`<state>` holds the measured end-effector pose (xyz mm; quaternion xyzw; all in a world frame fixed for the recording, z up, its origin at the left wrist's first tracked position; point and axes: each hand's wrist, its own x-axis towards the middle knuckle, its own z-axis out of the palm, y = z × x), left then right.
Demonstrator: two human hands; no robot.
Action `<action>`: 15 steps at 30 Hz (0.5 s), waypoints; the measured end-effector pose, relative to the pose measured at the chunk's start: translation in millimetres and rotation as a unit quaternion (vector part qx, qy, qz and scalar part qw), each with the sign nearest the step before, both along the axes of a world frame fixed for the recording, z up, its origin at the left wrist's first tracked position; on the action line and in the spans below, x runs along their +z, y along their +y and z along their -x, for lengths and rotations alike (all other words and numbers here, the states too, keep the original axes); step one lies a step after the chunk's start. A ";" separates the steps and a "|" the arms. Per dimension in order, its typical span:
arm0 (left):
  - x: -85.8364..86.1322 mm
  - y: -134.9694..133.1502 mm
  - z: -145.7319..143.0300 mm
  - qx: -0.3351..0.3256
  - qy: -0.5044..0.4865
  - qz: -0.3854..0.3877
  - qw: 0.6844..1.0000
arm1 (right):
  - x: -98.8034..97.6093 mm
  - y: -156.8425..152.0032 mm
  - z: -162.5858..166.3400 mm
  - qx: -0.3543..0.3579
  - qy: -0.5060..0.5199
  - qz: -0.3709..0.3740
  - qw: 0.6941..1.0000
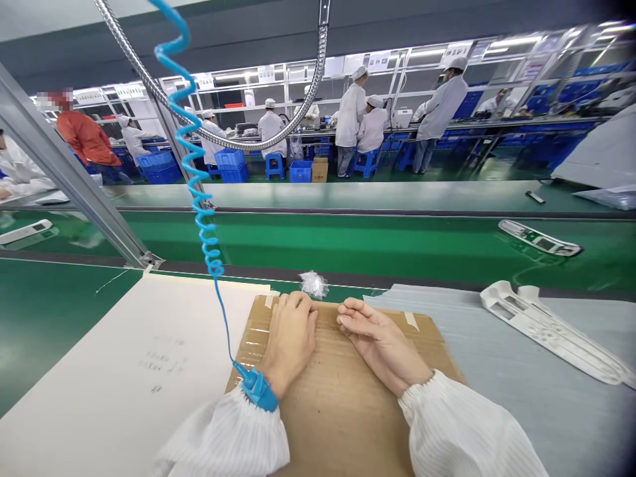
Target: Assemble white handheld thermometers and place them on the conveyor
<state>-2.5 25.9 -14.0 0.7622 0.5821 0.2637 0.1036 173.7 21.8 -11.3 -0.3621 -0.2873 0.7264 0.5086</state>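
My left hand (291,334) rests knuckles-up on a taped brown cardboard sheet (342,411), its fingers curled under. A blue wrist strap (258,389) with a coiled blue cord (201,199) is on that wrist. My right hand (375,338) lies beside it on the cardboard, fingers curled inward, thumb side up. What either hand holds, if anything, is hidden. A small crumpled clear plastic bag (314,283) sits just beyond the fingertips. A long white plastic housing (551,331) lies to the right on a grey mat (521,397).
A white paper sheet (124,371) covers the bench at left. A green conveyor belt (348,242) runs across, carrying a white part (539,238) at right and another (24,232) at left. A metal frame post (69,172) and flexible hose (238,142) hang overhead. Several white-coated people work beyond.
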 end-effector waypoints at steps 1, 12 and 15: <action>-0.2 -0.2 0.2 0.000 0.001 -0.001 1.000 | 0.0 -0.1 0.1 -0.001 -0.001 0.001 1.000; -0.8 0.1 0.2 0.000 -0.002 -0.001 1.000 | 0.7 0.3 0.6 0.002 -0.002 -0.002 1.000; 0.2 -0.1 -0.1 -0.001 -0.005 0.003 1.000 | 1.2 0.0 1.0 0.000 -0.008 -0.003 1.000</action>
